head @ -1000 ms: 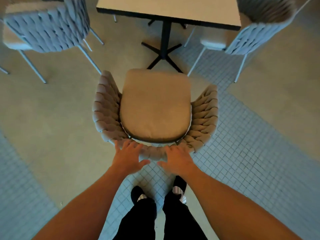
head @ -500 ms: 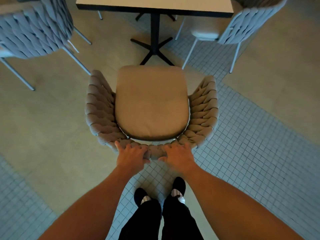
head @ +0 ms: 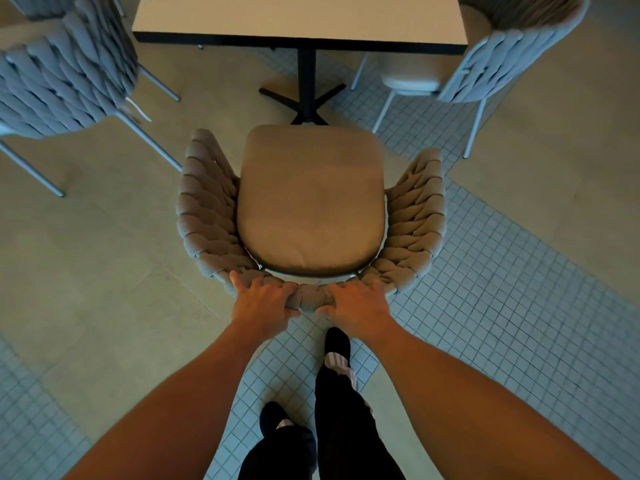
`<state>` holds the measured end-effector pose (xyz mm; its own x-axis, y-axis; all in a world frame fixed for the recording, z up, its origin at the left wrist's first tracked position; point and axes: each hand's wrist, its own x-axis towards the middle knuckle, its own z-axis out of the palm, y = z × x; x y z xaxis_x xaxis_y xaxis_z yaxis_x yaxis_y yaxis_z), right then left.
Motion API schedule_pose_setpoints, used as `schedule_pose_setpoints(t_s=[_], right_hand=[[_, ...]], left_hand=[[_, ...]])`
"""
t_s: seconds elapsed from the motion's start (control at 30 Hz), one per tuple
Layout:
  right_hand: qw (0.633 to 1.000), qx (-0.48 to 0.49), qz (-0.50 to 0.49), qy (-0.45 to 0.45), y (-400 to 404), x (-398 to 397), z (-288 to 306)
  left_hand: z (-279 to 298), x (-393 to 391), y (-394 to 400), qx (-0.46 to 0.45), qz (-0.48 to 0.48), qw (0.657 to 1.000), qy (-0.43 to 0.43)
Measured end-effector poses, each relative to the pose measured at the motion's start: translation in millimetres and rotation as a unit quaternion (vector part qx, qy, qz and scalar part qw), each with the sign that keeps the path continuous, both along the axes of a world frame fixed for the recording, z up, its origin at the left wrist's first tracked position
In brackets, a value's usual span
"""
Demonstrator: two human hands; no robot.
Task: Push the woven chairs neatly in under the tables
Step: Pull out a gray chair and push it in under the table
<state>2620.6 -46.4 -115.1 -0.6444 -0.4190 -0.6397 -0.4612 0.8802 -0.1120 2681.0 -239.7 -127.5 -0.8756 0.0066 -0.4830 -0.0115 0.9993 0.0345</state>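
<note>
A beige woven chair (head: pixel 207 216) with a tan seat cushion (head: pixel 311 199) stands in front of me, facing a white-topped table (head: pixel 298 15) on a black pedestal base (head: pixel 306 95). The cushion's front edge sits just short of the table's near edge. My left hand (head: pixel 263 301) and my right hand (head: pixel 358 303) both grip the top of the chair's backrest, side by side, fingers curled over the woven rim.
A grey woven chair (head: pixel 65 74) stands at the left of the table, angled away. Another grey woven chair (head: pixel 502 60) stands at the table's right side. The floor is part smooth, part small tiles. My feet (head: pixel 337 344) are just behind the chair.
Both hands have closed around the backrest rim. The chair and I have moved toward the table, and my right foot has stepped forward.
</note>
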Motion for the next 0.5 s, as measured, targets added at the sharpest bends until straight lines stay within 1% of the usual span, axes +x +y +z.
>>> schedule_pose_setpoints(t_s=[0.1,0.23,0.5], right_hand=[[1.000,0.003,0.006,-0.005,6,-28,1],[1.000,0.002,0.015,0.011,8,-58,2],[1.000,0.001,0.018,0.016,-7,-108,4]], left_hand=[[1,-21,10,0.001,0.019,1.000,-0.005],[0,-49,14,0.012,0.047,0.999,-0.003],[5,-101,-2,0.012,0.049,0.999,0.015]])
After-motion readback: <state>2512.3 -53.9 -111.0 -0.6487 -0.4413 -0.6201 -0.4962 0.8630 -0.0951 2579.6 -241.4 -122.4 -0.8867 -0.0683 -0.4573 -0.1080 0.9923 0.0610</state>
